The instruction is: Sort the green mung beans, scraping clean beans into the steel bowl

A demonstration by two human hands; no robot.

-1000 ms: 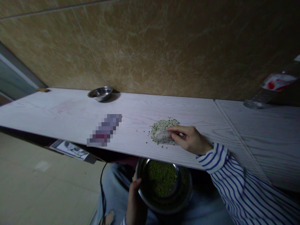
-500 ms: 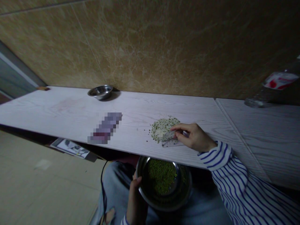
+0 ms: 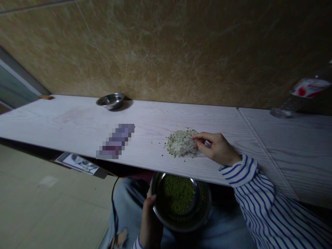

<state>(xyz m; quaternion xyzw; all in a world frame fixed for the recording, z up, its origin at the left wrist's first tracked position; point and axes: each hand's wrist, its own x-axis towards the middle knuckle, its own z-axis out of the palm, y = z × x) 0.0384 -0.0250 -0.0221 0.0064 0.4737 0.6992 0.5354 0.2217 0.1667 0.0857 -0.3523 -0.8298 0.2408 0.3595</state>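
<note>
Head view: scooping seems under way, a clear plastic piece (image 3: 187, 147) being pinched by the right hand (image 3: 220, 149) at the speckled pile (image 3: 176, 140) on the table (image 3: 147, 117), the bean bowl (image 3: 188, 224) gripped by the left hand (image 3: 151, 223), with level handling apparently needed.

Pale wood-grain counter (image 3: 145, 117) against a wall
On it lie a small metal bowl (image 3: 110, 101), a spread of green and white grains (image 3: 177, 143), and a clear bottle (image 3: 298, 98) with a red-and-white label.
</note>
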